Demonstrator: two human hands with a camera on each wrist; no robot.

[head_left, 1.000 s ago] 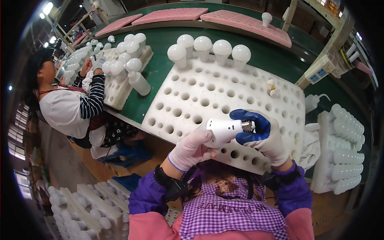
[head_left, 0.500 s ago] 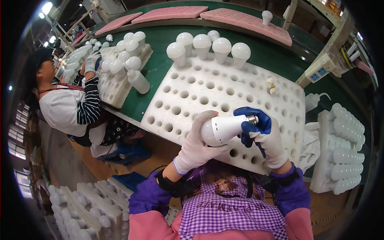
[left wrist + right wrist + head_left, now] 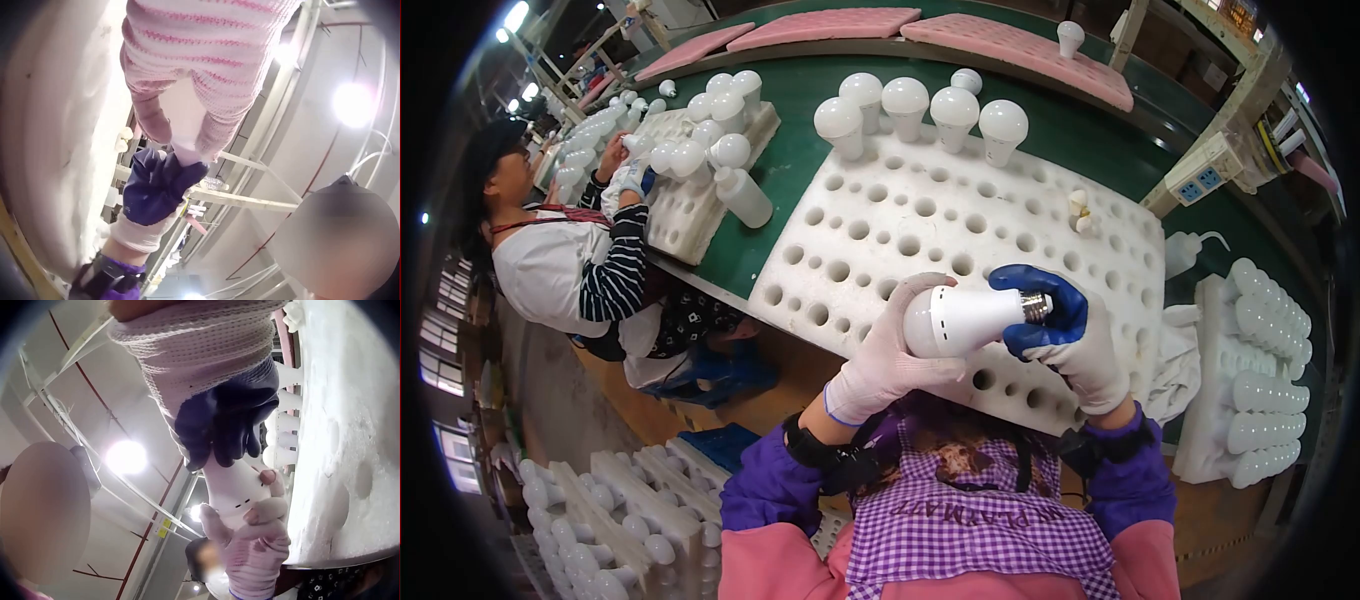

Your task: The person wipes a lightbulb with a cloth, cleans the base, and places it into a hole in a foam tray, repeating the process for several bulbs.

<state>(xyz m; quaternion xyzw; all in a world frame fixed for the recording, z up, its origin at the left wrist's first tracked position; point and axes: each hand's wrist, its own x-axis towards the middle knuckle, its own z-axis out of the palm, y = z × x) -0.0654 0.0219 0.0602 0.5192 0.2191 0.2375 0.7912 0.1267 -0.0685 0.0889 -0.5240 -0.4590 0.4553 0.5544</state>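
Note:
A white light bulb (image 3: 975, 318) lies sideways between both hands over the near part of a white foam tray (image 3: 840, 215) with rows of holes. My left hand (image 3: 895, 350), in a white and pink knit glove, holds the rounded dome end, fingers and thumb on either side. The blue-coated glove of my right hand (image 3: 1075, 335) curls around the metal screw base, which points right. Seen from the right wrist, the blue fingers (image 3: 228, 428) close over the narrow end of the bulb, and small dark slots show on its body.
Several bulbs (image 3: 905, 105) stand along the tray's far edge; a small pale piece (image 3: 1082, 212) sits on its right part. More bulbs fill racks at right (image 3: 1265, 375) and lower left (image 3: 615, 520). A squeeze bottle (image 3: 743, 198) stands left, near another person (image 3: 565, 260) handling bulbs.
Both hands stay on the bulb. From one second ago, the left hand has shifted its grip around the dome and the bulb has turned about its length. The right fingers have re-closed around the base.

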